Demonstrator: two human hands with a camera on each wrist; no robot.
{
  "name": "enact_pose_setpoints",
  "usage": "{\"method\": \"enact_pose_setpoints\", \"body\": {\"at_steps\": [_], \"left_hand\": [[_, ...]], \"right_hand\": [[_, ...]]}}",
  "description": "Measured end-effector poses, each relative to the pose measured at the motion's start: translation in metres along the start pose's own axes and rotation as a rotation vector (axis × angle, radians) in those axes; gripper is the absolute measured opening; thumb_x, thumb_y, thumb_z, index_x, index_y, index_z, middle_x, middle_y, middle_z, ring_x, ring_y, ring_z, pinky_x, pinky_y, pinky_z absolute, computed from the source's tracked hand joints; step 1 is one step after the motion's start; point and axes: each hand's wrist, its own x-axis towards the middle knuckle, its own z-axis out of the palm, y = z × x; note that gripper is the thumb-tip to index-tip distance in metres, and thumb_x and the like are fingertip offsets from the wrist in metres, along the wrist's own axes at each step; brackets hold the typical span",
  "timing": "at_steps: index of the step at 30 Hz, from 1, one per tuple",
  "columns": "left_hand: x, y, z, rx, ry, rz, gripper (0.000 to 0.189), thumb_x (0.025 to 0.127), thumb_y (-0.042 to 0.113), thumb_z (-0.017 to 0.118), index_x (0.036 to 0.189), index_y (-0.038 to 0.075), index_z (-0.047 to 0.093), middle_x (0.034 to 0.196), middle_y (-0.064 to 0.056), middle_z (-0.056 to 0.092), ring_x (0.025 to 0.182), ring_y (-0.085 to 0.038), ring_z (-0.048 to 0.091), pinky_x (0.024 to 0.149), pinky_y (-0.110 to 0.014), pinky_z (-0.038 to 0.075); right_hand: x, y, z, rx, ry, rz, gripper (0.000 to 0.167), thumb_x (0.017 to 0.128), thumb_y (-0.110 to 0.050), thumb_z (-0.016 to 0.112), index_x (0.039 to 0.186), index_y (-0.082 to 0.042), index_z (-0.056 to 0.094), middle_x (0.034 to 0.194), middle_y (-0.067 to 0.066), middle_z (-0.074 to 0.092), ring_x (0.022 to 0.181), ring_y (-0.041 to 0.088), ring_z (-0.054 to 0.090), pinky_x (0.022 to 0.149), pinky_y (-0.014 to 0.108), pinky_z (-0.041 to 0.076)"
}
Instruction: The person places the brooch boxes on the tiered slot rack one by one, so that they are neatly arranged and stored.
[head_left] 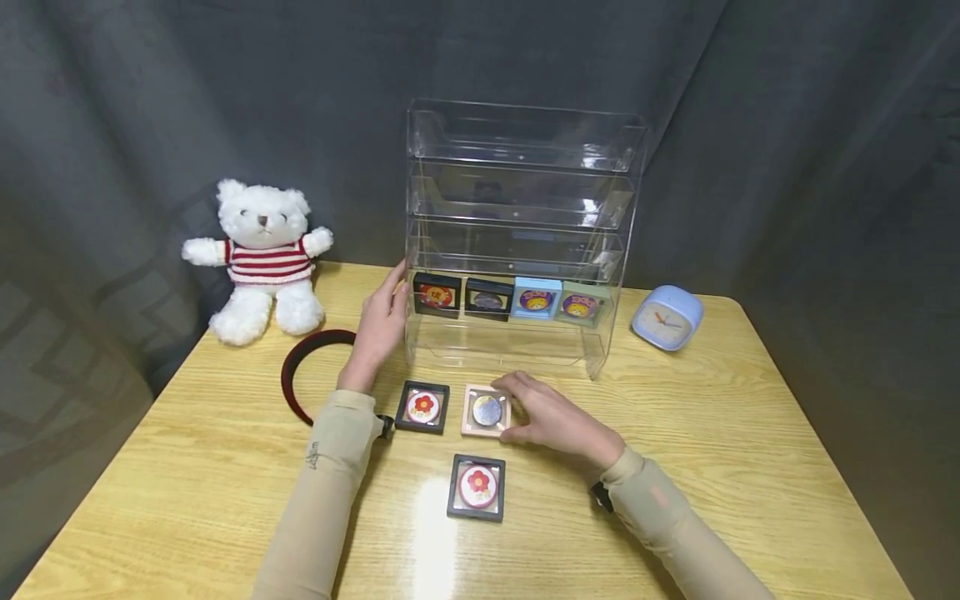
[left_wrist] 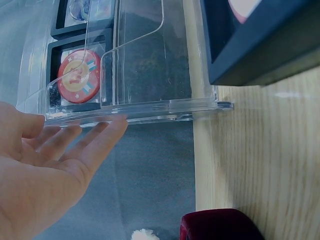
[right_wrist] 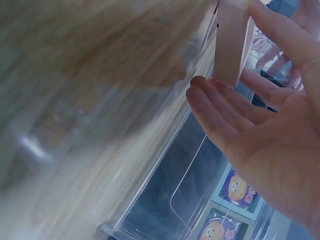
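A clear acrylic display rack (head_left: 517, 192) with several tiers stands upright. My left hand (head_left: 381, 325) rests its outstretched fingers (left_wrist: 102, 142) against the rack's left side. Between thumb and fingers, my right hand (head_left: 558, 417) pinches the right edge of a pink square display frame (head_left: 468, 425) with a round silvery disc inside, in front of the rack. The same pink frame (right_wrist: 231, 47) shows edge-on in the right wrist view. Left of it lies a black frame (head_left: 422, 430) with a red-flower badge. Another black flower-badge frame (head_left: 477, 514) lies nearer the front.
One lower tier holds two black frames (head_left: 489, 313), a blue frame (head_left: 536, 284) and a pale green frame (head_left: 600, 296). A white teddy bear (head_left: 268, 262) and a dark red headband (head_left: 292, 375) are at left. A blue clock (head_left: 667, 317) stands at right on the wooden table (head_left: 720, 433).
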Motion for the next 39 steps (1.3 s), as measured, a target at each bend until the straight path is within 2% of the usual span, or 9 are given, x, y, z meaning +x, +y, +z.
{"method": "enact_pose_setpoints", "body": {"at_steps": [3, 9, 14, 20, 23, 28, 34, 39], "left_hand": [[0.0, 0.0, 0.0, -0.004, 0.0, -0.001, 0.049, 0.116, 0.012, 0.044, 0.165, 0.008, 0.043, 0.153, -0.022, 0.057, 0.109, -0.041, 0.062, 0.103, -0.055, 0.045], [-0.001, 0.001, 0.0, -0.003, -0.006, -0.009, 0.049, 0.116, 0.013, 0.044, 0.165, 0.008, 0.043, 0.157, -0.021, 0.054, 0.132, -0.041, 0.058, 0.114, -0.055, 0.041], [0.0, 0.001, 0.0, 0.001, -0.008, -0.02, 0.049, 0.116, 0.013, 0.043, 0.165, 0.009, 0.042, 0.155, -0.022, 0.055, 0.128, -0.042, 0.06, 0.113, -0.057, 0.042], [0.0, 0.0, 0.0, 0.0, -0.005, -0.019, 0.049, 0.116, 0.013, 0.043, 0.165, 0.01, 0.042, 0.151, -0.023, 0.058, 0.117, -0.042, 0.062, 0.107, -0.057, 0.044], [0.0, 0.0, 0.0, -0.003, -0.004, -0.017, 0.049, 0.116, 0.013, 0.043, 0.165, 0.009, 0.043, 0.153, -0.023, 0.057, 0.122, -0.042, 0.062, 0.109, -0.057, 0.044], [0.001, 0.0, 0.001, -0.002, -0.001, -0.016, 0.049, 0.116, 0.013, 0.044, 0.165, 0.009, 0.043, 0.156, -0.021, 0.055, 0.134, -0.042, 0.059, 0.116, -0.055, 0.041], [0.001, 0.0, 0.001, -0.001, -0.003, -0.013, 0.049, 0.116, 0.013, 0.044, 0.165, 0.008, 0.043, 0.155, -0.021, 0.055, 0.132, -0.042, 0.06, 0.115, -0.055, 0.042], [0.0, 0.0, 0.0, 0.008, 0.0, -0.019, 0.049, 0.116, 0.014, 0.044, 0.165, 0.01, 0.043, 0.153, -0.023, 0.057, 0.126, -0.042, 0.061, 0.112, -0.057, 0.043]], "right_hand": [[0.0, -0.001, 0.0, 0.015, 0.0, 0.011, 0.078, 0.084, -0.016, 0.093, 0.147, 0.009, 0.054, 0.148, 0.028, 0.058, 0.137, 0.044, 0.056, 0.115, 0.055, 0.043], [0.001, -0.003, 0.001, 0.026, 0.021, 0.012, 0.078, 0.081, -0.013, 0.094, 0.145, 0.009, 0.055, 0.144, 0.026, 0.061, 0.134, 0.041, 0.06, 0.114, 0.052, 0.045], [0.001, -0.004, 0.001, 0.027, 0.04, 0.009, 0.079, 0.078, -0.01, 0.096, 0.144, 0.008, 0.055, 0.139, 0.024, 0.064, 0.125, 0.036, 0.065, 0.109, 0.05, 0.05], [0.0, -0.005, 0.0, 0.021, 0.079, 0.014, 0.076, 0.08, -0.007, 0.094, 0.144, 0.007, 0.057, 0.136, 0.021, 0.065, 0.115, 0.033, 0.068, 0.101, 0.047, 0.056], [0.001, -0.005, 0.0, 0.014, 0.103, 0.002, 0.071, 0.081, -0.006, 0.093, 0.143, 0.006, 0.058, 0.137, 0.021, 0.066, 0.116, 0.033, 0.068, 0.101, 0.046, 0.057], [0.001, -0.006, -0.003, 0.047, 0.136, -0.008, 0.062, 0.084, -0.002, 0.089, 0.139, 0.006, 0.062, 0.135, 0.02, 0.067, 0.115, 0.033, 0.069, 0.099, 0.044, 0.058], [-0.001, -0.007, -0.01, 0.103, 0.17, -0.007, 0.042, 0.093, 0.002, 0.08, 0.133, 0.005, 0.067, 0.129, 0.02, 0.07, 0.098, 0.027, 0.074, 0.086, 0.037, 0.062], [-0.001, -0.006, -0.014, 0.104, 0.205, -0.009, 0.03, 0.098, 0.0, 0.077, 0.127, 0.004, 0.071, 0.125, 0.018, 0.073, 0.093, 0.024, 0.074, 0.082, 0.034, 0.062]]}}
